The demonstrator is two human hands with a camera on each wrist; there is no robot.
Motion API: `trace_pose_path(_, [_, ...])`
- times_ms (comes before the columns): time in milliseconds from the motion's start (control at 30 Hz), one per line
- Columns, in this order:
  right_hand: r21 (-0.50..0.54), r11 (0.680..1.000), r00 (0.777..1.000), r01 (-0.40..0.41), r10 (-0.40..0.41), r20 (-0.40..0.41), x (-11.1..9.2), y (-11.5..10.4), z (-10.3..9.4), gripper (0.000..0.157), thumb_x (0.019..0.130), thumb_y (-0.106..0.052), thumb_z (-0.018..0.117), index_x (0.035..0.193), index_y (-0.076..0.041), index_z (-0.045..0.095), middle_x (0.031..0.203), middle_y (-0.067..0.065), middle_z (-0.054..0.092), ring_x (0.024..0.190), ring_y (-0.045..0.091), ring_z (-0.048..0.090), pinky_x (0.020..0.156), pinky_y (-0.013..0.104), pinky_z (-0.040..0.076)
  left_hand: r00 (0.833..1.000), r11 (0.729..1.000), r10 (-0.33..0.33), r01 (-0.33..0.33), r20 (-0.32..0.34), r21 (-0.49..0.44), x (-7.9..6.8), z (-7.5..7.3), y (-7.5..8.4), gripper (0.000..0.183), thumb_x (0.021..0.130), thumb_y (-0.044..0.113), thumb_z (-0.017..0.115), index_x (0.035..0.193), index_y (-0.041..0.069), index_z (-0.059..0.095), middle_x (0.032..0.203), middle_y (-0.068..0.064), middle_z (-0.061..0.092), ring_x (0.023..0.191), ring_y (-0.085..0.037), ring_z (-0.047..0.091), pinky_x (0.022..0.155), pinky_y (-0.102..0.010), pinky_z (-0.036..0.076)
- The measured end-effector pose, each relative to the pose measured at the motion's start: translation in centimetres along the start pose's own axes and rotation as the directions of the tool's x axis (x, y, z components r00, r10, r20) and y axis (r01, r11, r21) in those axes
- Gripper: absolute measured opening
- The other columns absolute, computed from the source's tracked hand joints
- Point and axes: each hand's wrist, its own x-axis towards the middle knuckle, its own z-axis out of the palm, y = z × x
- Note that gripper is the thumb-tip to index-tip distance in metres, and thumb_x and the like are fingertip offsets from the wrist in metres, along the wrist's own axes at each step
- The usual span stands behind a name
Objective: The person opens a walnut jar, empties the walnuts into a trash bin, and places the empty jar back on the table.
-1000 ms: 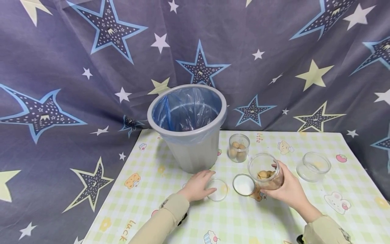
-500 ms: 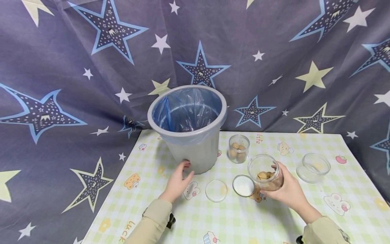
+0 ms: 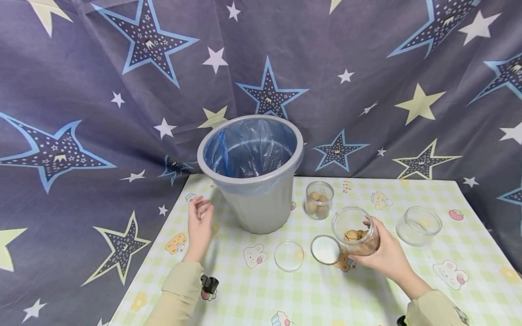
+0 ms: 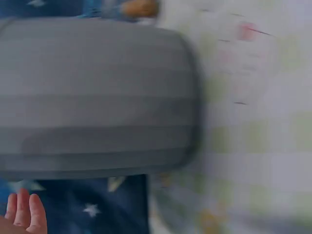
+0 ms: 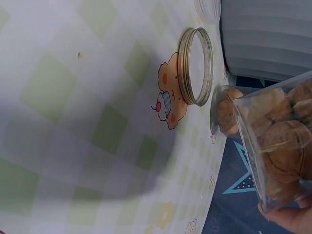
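Observation:
My right hand (image 3: 389,253) grips a clear jar (image 3: 352,224) from its right side, with the rim facing up and toward me. Walnuts (image 5: 285,146) lie inside it, seen closely in the right wrist view. To the left of the grey bin (image 3: 261,203), my left hand (image 3: 200,224) is raised, holding nothing, its fingers loosely bent. The left wrist view shows the bin's ribbed side and a few fingertips (image 4: 35,212). On the table beside the held jar lies a metal-rimmed lid (image 3: 325,249), and left of that a clear lid (image 3: 289,256).
A smaller jar of walnuts (image 3: 319,201) stands right of the bin. Further right on the table (image 3: 310,299) is a clear glass container (image 3: 418,226). A blue plastic liner (image 3: 253,154) covers the bin's inside. A star-patterned curtain (image 3: 346,104) hangs behind.
My left hand has left the clear lid and swung left past the bin's front to its left side. My right hand and its jar have stayed in place.

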Motion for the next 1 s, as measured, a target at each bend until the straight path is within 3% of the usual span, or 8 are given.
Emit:
trace_pose_path(100, [-0.001, 1.000, 1.000, 0.000, 0.000, 0.004, 0.0, -0.1, 0.0, 0.107, 0.052, -0.024, 0.093, 0.140, -0.002, 0.037, 0.120, 0.026, 0.057, 0.103, 0.045, 0.058, 0.082, 0.060, 0.046, 1.000, 0.993, 0.030, -0.030, -0.007, -0.112, 1.1, -0.8, 2.5, 0.050, 0.098, 0.011, 0.046, 0.144, 0.011, 0.028, 0.130, -0.010, 0.044, 0.116, -0.012, 0.045, 0.100, -0.020, 0.037])
trace_pose_path(167, [0.001, 1.000, 1.000, 0.001, -0.001, 0.007, 0.0, -0.2, 0.0, 0.107, 0.052, -0.025, 0.093, 0.140, -0.002, 0.037, 0.120, 0.026, 0.057, 0.103, 0.045, 0.058, 0.082, 0.060, 0.046, 0.998, 0.985, 0.070, -0.069, 0.001, -0.156, 1.8, -1.1, 4.1, 0.053, 0.098, 0.010, 0.046, 0.146, 0.012, 0.026, 0.133, -0.012, 0.042, 0.120, -0.016, 0.043, 0.104, -0.025, 0.035])
trace_pose_path(333, [0.007, 1.000, 1.000, 0.002, -0.002, 0.011, 0.2, -0.4, 0.0, 0.107, 0.053, -0.026, 0.093, 0.140, -0.003, 0.036, 0.121, 0.026, 0.057, 0.103, 0.045, 0.058, 0.082, 0.060, 0.047, 0.989, 0.986, 0.138, -0.132, 0.057, -0.099, 3.9, -1.2, 6.8, 0.056, 0.097, 0.013, 0.049, 0.148, 0.015, 0.025, 0.143, -0.019, 0.035, 0.134, -0.028, 0.033, 0.112, -0.041, 0.028])
trace_pose_path(567, [0.013, 1.000, 1.000, 0.024, -0.024, 0.014, 0.5, -0.5, 0.3, 0.107, 0.053, -0.027, 0.093, 0.140, -0.003, 0.036, 0.120, 0.024, 0.057, 0.103, 0.043, 0.058, 0.081, 0.058, 0.047, 0.980, 0.993, 0.109, -0.115, 0.168, 0.024, 6.3, -0.5, 7.7, 0.061, 0.094, 0.019, 0.057, 0.148, 0.019, 0.028, 0.147, -0.018, 0.032, 0.132, -0.031, 0.037, 0.111, -0.045, 0.029])
trace_pose_path(667, [0.022, 0.999, 0.999, 0.038, -0.038, 0.002, 0.9, -0.6, 0.3, 0.106, 0.053, -0.026, 0.093, 0.140, -0.005, 0.037, 0.119, 0.023, 0.058, 0.103, 0.042, 0.058, 0.082, 0.057, 0.047, 0.976, 0.994, 0.082, -0.095, 0.203, 0.053, 6.8, -0.3, 7.6, 0.059, 0.095, 0.023, 0.055, 0.147, 0.020, 0.028, 0.149, -0.014, 0.030, 0.127, -0.028, 0.041, 0.104, -0.040, 0.034])
trace_pose_path(767, [0.019, 0.999, 0.999, 0.047, -0.046, -0.012, 1.3, -0.8, 0.1, 0.107, 0.052, -0.026, 0.093, 0.141, -0.006, 0.037, 0.118, 0.022, 0.059, 0.103, 0.041, 0.059, 0.083, 0.056, 0.046, 0.975, 0.994, 0.067, -0.085, 0.210, 0.075, 6.9, 0.0, 7.4, 0.056, 0.096, 0.024, 0.053, 0.146, 0.019, 0.030, 0.121, -0.013, 0.046, 0.102, -0.022, 0.049, 0.086, -0.031, 0.040])
trace_pose_path(867, [0.013, 0.998, 0.999, 0.054, -0.054, -0.010, 1.7, -1.2, -0.2, 0.107, 0.053, -0.026, 0.093, 0.141, -0.007, 0.036, 0.118, 0.023, 0.059, 0.103, 0.042, 0.059, 0.082, 0.057, 0.047, 0.976, 0.995, 0.052, -0.068, 0.211, 0.073, 6.8, 0.0, 7.2, 0.053, 0.096, 0.023, 0.051, 0.145, 0.018, 0.030, 0.087, -0.004, 0.039, 0.077, -0.013, 0.044, 0.071, -0.025, 0.037])
trace_pose_path(1000, [-0.003, 0.997, 0.997, 0.077, -0.077, -0.017, 2.7, -1.9, -0.8, 0.104, 0.053, -0.023, 0.092, 0.139, -0.004, 0.038, 0.118, 0.026, 0.058, 0.103, 0.046, 0.057, 0.082, 0.061, 0.046, 0.974, 0.998, 0.057, -0.064, 0.219, 0.025, 6.2, 0.1, 7.9, 0.051, 0.097, 0.018, 0.049, 0.144, 0.012, 0.030, 0.079, -0.001, 0.031, 0.067, -0.008, 0.038, 0.067, -0.023, 0.035])
